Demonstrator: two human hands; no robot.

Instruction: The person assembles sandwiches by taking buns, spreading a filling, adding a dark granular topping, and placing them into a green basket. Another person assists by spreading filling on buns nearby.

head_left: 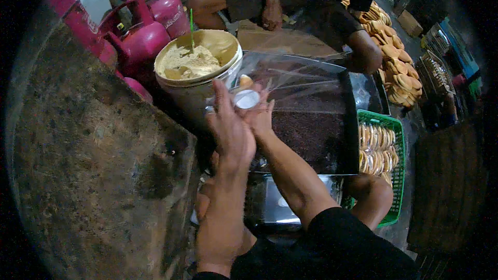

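Observation:
My left hand (232, 132) and my right hand (259, 116) are pressed together in front of a large bucket (194, 88). Clear plastic film (301, 91) spreads from between them to the right and looks like a bag. A white round thing (246, 99) shows between my hands, with a small piece of golden bread (245, 81) just beyond it. My left thumb points up while its other fingers are partly hidden; my right fingers are bent around the film. Pale creamy filling (188, 64) lies in the bucket with a thin green stick (191, 28) standing in it.
A dark tray of brown crumbs (311, 140) lies right of my hands. Beyond its right side, a green crate (399, 176) holds packed rounds of bread, with loose flatbreads (397, 67) piled farther back. Pink gas cylinders (137, 41) and a wooden board (98, 161) fill the left. Another person's hand (272, 17) is opposite.

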